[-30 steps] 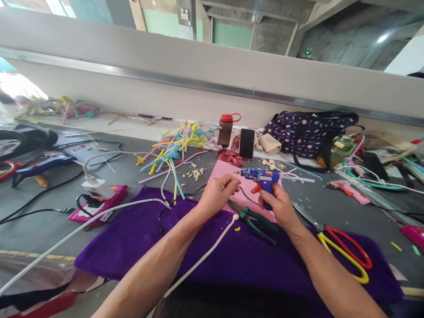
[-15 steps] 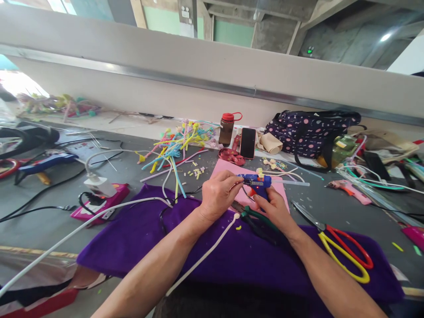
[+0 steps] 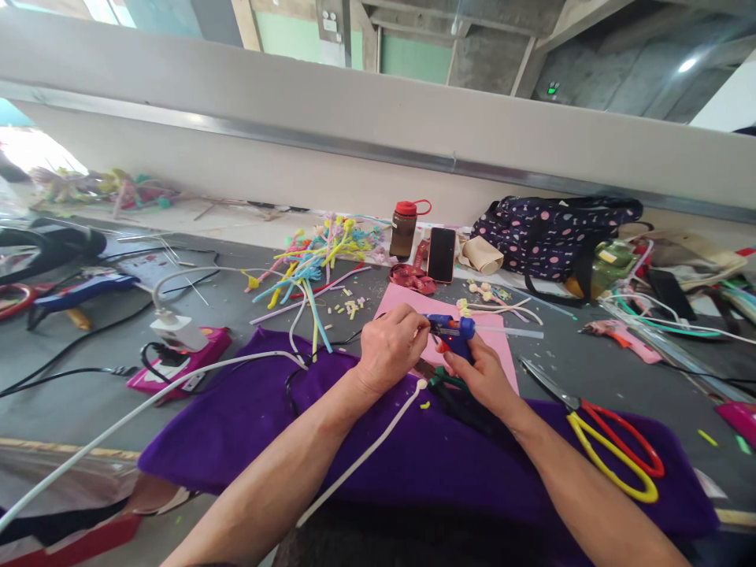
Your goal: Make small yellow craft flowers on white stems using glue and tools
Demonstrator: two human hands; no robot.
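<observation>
My right hand (image 3: pixel 481 378) grips a small blue glue gun (image 3: pixel 450 328) by its handle, a red light glowing on its side. The nozzle points left into the pinched fingers of my left hand (image 3: pixel 393 346), which is closed on something too small to make out. Both hands hover over a pink sheet (image 3: pixel 472 335) and the far edge of a purple cloth (image 3: pixel 331 441). Green-handled pliers (image 3: pixel 454 394) lie on the cloth just under my right hand. A white cord (image 3: pixel 354 465) runs along my left forearm.
Scissors with red and yellow handles (image 3: pixel 614 449) lie at the right. A heap of coloured pipe cleaners (image 3: pixel 313 260), a brown bottle (image 3: pixel 403 229), a phone (image 3: pixel 441 254) and a spotted bag (image 3: pixel 549 232) stand behind. A white plug on a pink power strip (image 3: pixel 177 346) sits left.
My right hand has brought the glue gun left and nearer, tilting it lower, until its nozzle meets my left fingertips. My left hand has stayed almost where it was.
</observation>
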